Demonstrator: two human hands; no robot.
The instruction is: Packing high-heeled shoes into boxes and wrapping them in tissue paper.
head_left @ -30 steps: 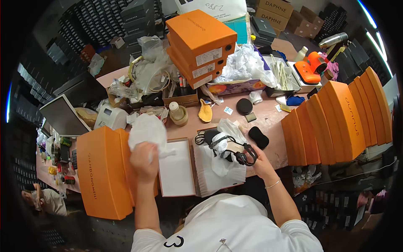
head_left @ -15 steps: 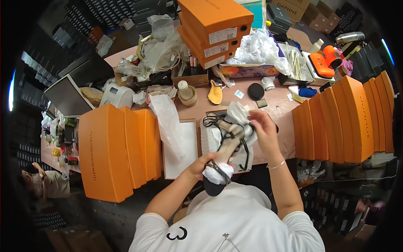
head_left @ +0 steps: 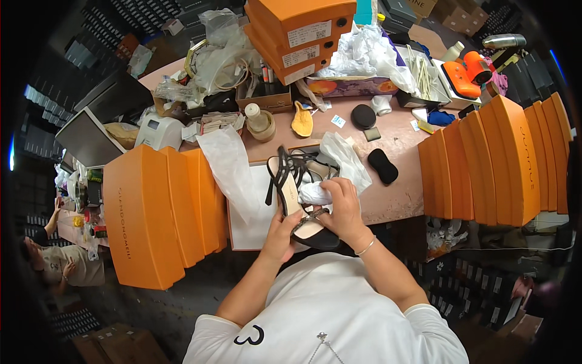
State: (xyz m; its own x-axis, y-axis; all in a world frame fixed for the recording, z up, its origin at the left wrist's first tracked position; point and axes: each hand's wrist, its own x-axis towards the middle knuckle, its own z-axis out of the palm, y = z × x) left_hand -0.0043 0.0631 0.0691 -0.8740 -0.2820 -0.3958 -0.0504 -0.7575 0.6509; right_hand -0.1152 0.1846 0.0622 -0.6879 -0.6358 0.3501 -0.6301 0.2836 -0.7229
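A black strappy high-heeled sandal [head_left: 290,199] with a pale insole is tilted over the table edge, its toe toward my body. My left hand [head_left: 280,235] grips it by the side near the front straps. My right hand [head_left: 343,212] pinches a wad of white tissue paper [head_left: 314,193] just above the sandal's front, its lower fingers close to the toe straps. Behind them, a second black strappy sandal [head_left: 322,168] lies in an open shoebox that is mostly hidden. A loose sheet of white tissue [head_left: 344,161] rests at that box's right side.
Orange shoeboxes stand in rows at left [head_left: 142,218] and right [head_left: 494,161], with a stack [head_left: 300,30] at the back. A white-lined box part [head_left: 248,233] lies left of the sandal. A black hourglass-shaped pad [head_left: 383,167] and a yellow sponge-like piece [head_left: 302,120] sit farther back.
The sandal has turned, its heel now swung to the left. The white wad has left its toe and is in my right hand, which moved from the tissue sheet down toward me.
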